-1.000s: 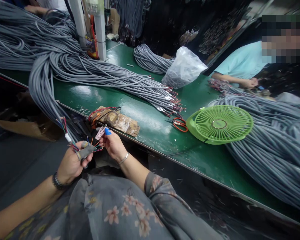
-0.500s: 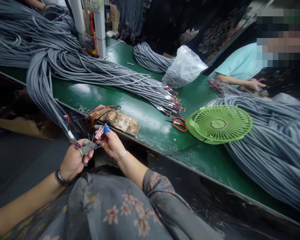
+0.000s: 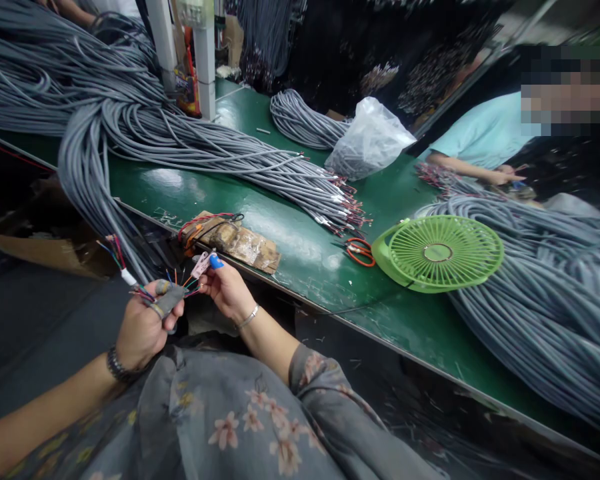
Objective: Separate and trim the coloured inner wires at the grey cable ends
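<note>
My left hand (image 3: 150, 313) is closed round the stripped end of a grey cable, with grey covers on its thumb and a finger. Thin coloured wires (image 3: 183, 280) fan out past the thumb towards the other hand. My right hand (image 3: 225, 287), a blue cover on one fingertip, pinches at these wire ends; exactly which wire it grips is too small to tell. A small pale pink piece (image 3: 200, 265) shows at its fingertips. Just left of my left hand, another cable end with a white band (image 3: 128, 277) and splayed coloured wires sticks up.
A wooden block (image 3: 245, 243) with wires round it lies at the edge of the green table (image 3: 300, 280). Beyond are orange-handled scissors (image 3: 360, 252), a green fan (image 3: 437, 252), a plastic bag (image 3: 370, 140) and grey cable bundles (image 3: 220, 150). A co-worker (image 3: 485, 140) handles wires at right.
The white-banded cable end beside my left hand has swung out to the left. Both hands stay close together at the wires. The co-worker's hands have shifted slightly.
</note>
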Demonstrator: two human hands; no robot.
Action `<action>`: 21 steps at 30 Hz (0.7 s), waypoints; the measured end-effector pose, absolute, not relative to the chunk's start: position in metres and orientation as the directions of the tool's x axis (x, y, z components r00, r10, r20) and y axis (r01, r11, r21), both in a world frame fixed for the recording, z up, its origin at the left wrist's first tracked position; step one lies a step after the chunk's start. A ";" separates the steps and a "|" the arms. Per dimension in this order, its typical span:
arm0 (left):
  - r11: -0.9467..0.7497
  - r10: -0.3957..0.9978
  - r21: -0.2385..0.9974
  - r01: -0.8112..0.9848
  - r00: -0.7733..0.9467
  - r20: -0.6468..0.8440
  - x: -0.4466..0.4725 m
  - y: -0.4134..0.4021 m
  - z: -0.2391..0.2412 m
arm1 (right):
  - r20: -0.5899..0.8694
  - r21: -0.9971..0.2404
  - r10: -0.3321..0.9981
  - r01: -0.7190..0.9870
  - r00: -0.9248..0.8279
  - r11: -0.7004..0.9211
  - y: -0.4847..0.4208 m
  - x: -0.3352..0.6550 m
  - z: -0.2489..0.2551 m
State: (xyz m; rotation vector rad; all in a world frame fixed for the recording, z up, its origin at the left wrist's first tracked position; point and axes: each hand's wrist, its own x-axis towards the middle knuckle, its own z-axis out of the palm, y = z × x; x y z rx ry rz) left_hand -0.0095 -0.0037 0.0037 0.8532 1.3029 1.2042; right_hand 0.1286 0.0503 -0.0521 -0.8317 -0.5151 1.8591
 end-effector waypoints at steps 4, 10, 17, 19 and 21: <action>0.215 0.967 0.963 -0.161 -0.104 -0.233 -0.008 -0.001 0.000 | -0.303 -0.645 0.899 -0.627 -0.315 -0.437 0.051 0.127 -0.053; 0.238 0.958 0.955 -0.175 -0.117 -0.260 -0.006 0.001 -0.003 | -0.339 -0.571 0.883 -0.675 -0.323 -0.466 0.056 0.123 -0.056; 0.251 0.956 0.956 -0.149 -0.115 -0.269 -0.004 0.000 -0.005 | -0.338 -0.563 0.889 -0.690 -0.309 -0.454 0.054 0.121 -0.055; 0.244 0.958 0.956 -0.162 -0.111 -0.264 -0.005 -0.002 -0.005 | -0.349 -0.567 0.881 -0.676 -0.320 -0.470 0.052 0.123 -0.053; 0.234 0.961 0.957 -0.172 -0.107 -0.254 -0.007 -0.004 -0.003 | -0.370 -0.572 0.863 -0.647 -0.345 -0.504 0.052 0.126 -0.051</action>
